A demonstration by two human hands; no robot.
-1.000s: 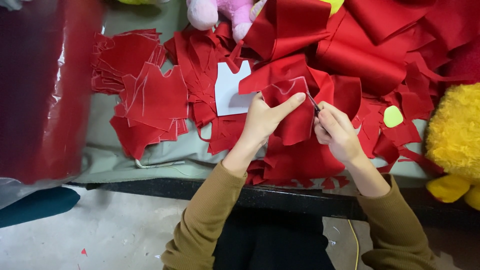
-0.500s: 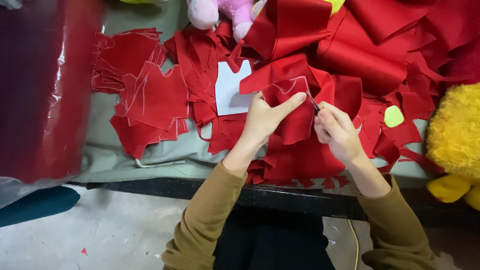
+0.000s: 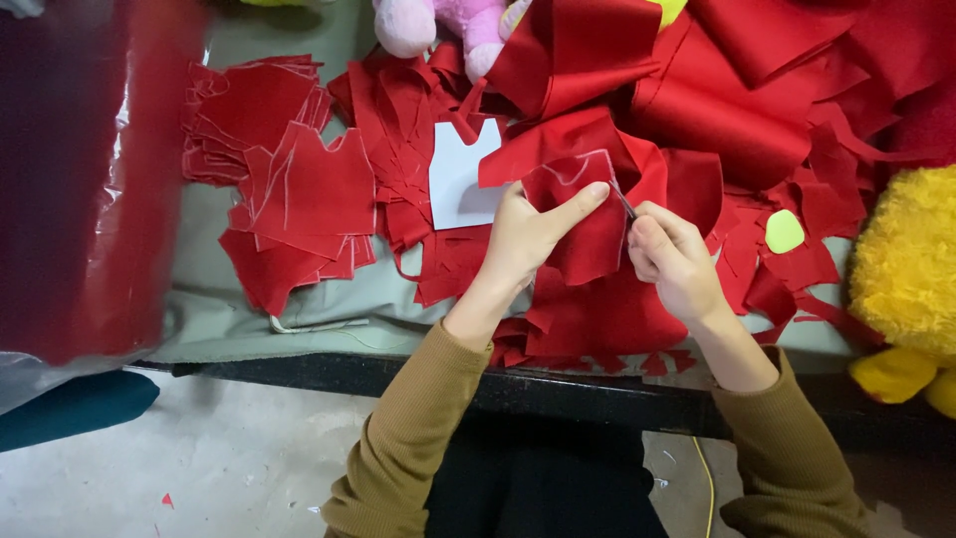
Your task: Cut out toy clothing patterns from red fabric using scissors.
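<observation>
Gripping: red fabric piece [image 3: 588, 224] pinched by left hand [image 3: 528, 234] | right hand [image 3: 672, 261] closed on thin cutting tool [image 3: 622, 202] — blade at chalk-marked edge | white paper template [image 3: 460, 179] just beside.

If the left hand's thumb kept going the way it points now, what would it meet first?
Probably the scissor blades held by the right hand, just past the red cloth piece that the left hand holds; depth is unclear.
</observation>
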